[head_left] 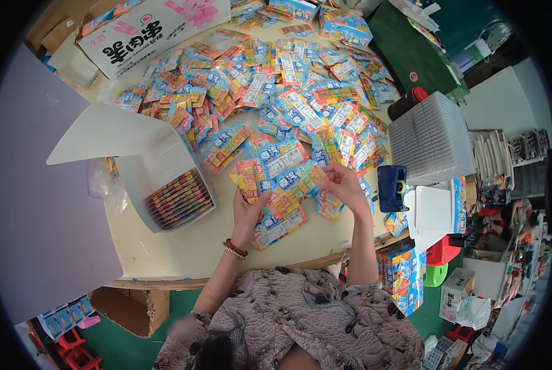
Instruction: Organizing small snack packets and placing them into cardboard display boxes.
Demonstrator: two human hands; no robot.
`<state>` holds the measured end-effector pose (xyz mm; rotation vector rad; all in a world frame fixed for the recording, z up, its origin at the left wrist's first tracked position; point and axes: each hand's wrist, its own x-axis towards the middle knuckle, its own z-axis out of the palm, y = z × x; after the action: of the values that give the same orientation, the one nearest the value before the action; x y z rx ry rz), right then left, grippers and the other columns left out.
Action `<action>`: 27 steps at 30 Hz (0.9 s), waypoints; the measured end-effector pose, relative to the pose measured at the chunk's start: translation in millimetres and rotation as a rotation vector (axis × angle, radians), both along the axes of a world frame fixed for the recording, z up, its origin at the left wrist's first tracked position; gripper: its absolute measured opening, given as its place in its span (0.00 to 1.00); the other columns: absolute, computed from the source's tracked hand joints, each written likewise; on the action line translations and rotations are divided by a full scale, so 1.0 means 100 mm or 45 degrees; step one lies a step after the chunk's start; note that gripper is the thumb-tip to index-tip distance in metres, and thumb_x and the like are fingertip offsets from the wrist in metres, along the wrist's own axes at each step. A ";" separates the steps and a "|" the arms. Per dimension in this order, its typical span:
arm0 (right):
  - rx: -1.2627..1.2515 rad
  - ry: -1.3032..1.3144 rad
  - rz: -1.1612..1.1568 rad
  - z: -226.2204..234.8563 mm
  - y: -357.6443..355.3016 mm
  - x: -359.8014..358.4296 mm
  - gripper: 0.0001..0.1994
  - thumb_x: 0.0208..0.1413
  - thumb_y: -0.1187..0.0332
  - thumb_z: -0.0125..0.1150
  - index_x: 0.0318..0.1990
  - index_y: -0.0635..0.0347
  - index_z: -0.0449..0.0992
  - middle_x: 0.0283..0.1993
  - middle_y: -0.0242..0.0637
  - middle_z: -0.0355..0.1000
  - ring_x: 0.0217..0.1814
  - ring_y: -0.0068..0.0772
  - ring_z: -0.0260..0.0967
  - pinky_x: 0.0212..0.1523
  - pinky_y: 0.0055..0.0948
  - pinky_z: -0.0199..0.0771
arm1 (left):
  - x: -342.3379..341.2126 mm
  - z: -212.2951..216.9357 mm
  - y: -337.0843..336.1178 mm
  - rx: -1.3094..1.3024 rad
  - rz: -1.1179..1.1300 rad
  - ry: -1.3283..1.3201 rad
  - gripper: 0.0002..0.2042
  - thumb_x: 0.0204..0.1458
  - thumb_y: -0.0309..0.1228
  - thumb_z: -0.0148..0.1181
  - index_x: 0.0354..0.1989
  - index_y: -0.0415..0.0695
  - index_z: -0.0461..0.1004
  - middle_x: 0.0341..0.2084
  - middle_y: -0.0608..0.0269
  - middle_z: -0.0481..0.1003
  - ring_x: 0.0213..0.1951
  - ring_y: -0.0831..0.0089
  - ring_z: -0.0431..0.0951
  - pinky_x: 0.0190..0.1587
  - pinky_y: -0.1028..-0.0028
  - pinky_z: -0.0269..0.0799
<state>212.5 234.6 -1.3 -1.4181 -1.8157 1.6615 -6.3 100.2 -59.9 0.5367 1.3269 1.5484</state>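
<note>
My left hand [249, 211] is closed on a flat candy packet [249, 174] with pink and orange squares, held upright over the table. My right hand [346, 189] pinches the right end of another candy packet [295, 187], with yellow and green squares in a blue printed border. This second packet's left end reaches my left thumb. Under both hands lie more loose packets [279, 226]. To the left stands an open white carton [192, 161] with its lid flap raised, and a row of packets [180, 198] fills its near part.
A large heap of candy packets [226, 80] covers the far table. Behind it are a printed white carton [152, 37] and a blue display box [345, 28]. On the right stand a blue tape dispenser [392, 188], a stack of clear plastic trays [430, 139] and a red-lidded dark bottle [406, 103].
</note>
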 end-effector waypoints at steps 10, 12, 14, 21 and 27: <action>0.205 0.947 -0.739 -0.01 -0.23 0.07 0.09 0.62 0.67 0.54 0.44 0.60 0.65 0.42 0.36 0.73 0.39 0.29 0.76 0.36 0.28 0.82 | 0.07 0.07 0.01 -0.119 -0.025 0.066 0.23 0.51 0.29 0.65 0.53 0.39 0.63 0.42 0.62 0.75 0.39 0.78 0.76 0.40 0.76 0.74; 0.245 1.037 -0.759 -0.08 -0.33 -0.10 0.11 0.62 0.66 0.53 0.47 0.59 0.63 0.45 0.37 0.73 0.42 0.30 0.76 0.40 0.30 0.82 | 0.09 0.10 -0.01 -0.143 -0.047 0.055 0.23 0.51 0.30 0.65 0.53 0.39 0.63 0.42 0.62 0.75 0.38 0.78 0.76 0.38 0.77 0.74; 0.185 1.026 -0.861 -0.13 -0.44 -0.31 0.11 0.63 0.68 0.52 0.49 0.57 0.61 0.49 0.38 0.71 0.48 0.30 0.73 0.44 0.32 0.81 | 0.12 0.10 0.00 -0.162 -0.068 0.041 0.23 0.52 0.31 0.64 0.53 0.39 0.62 0.42 0.62 0.75 0.38 0.79 0.76 0.37 0.78 0.74; 0.082 1.253 -0.560 -0.18 -0.39 -0.64 0.15 0.59 0.79 0.53 0.52 0.60 0.65 0.52 0.37 0.70 0.55 0.32 0.69 0.55 0.34 0.72 | 0.01 0.10 0.03 -0.157 -0.049 -0.341 0.19 0.60 0.38 0.54 0.54 0.39 0.63 0.40 0.63 0.75 0.37 0.78 0.78 0.38 0.77 0.76; 0.331 1.049 -0.009 -0.41 -0.24 -0.74 0.08 0.57 0.81 0.54 0.43 0.63 0.68 0.47 0.38 0.72 0.57 0.37 0.69 0.57 0.34 0.70 | -0.15 0.02 0.07 -0.228 -0.128 -0.511 0.20 0.62 0.40 0.49 0.55 0.38 0.63 0.42 0.62 0.75 0.39 0.75 0.78 0.39 0.75 0.76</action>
<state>138.4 210.3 -42.5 -0.4960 -1.4452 1.5855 -21.2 106.7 -58.2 0.1644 1.0956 1.3525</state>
